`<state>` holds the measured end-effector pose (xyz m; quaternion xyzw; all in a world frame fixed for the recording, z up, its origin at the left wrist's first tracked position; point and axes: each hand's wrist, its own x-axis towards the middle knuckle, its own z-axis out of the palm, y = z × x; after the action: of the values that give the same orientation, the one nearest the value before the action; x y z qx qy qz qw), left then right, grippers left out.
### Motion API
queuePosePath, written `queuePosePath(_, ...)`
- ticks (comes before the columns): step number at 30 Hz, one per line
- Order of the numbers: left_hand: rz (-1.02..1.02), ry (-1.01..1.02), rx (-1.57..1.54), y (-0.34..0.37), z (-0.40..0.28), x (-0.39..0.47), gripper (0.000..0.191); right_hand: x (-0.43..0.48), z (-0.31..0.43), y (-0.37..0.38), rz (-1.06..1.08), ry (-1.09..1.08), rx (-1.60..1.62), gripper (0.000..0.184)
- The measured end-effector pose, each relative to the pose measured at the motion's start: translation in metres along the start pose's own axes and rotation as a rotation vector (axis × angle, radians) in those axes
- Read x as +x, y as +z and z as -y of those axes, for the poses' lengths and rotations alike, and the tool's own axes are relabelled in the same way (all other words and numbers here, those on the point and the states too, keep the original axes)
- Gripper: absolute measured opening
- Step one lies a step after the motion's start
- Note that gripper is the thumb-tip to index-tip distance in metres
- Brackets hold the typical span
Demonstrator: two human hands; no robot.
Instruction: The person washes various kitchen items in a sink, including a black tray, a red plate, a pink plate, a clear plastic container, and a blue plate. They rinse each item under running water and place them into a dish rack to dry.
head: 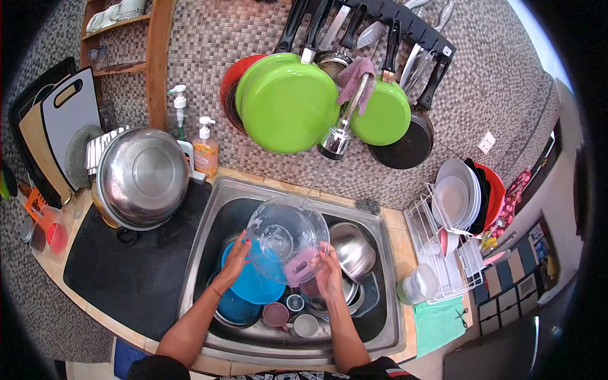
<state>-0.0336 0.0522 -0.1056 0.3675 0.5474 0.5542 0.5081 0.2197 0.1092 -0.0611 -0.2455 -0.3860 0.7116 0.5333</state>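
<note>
Both hands hold a transparent round bowl [287, 213] tilted above the sink [199, 256]. My left hand [236, 259] has its fingers against the bowl's left rim. My right hand [327, 273] grips the rim at the lower right. A thin stream of water from the chrome faucet [336, 140] falls onto the bowl's far edge. Below it, a blue basin [256, 285] stands in the sink beside a reddish mug [274, 314] and a white mug [305, 325]. A stainless steel bowl [354, 249] leans at the right. Through the transparent bowl shows a pink thing, partly hidden.
An upturned metal bowl [147, 175] sits on the dark mat [137, 270] left of the sink, near a soap pump bottle [205, 152]. Green pans [289, 104] hang low behind the faucet. At right stand a white dish rack [439, 266] and a plastic container [418, 285].
</note>
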Motion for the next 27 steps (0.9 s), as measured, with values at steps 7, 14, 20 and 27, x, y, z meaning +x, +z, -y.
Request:
queuePosePath(7, 0.077, -0.039, -0.093, 0.001, 0.002, -0.001, 0.068, 0.000, -0.001, -0.014, -0.134, 0.018, 0.154, 0.026)
queuePosePath(14, 0.211, -0.050, -0.094, 0.003, 0.003, -0.003, 0.061, -0.001, 0.011, -0.029, -0.238, -0.017, 0.191, 0.026)
queuePosePath(20, 0.244, 0.003, -0.091, 0.008, -0.003, -0.009, 0.057, 0.000, 0.017, -0.041, -0.255, -0.050, 0.207, 0.021)
queuePosePath(27, 0.209, 0.072, -0.040, 0.008, -0.006, -0.011, 0.051, 0.000, 0.013, -0.052, -0.273, -0.038, 0.279, 0.016)
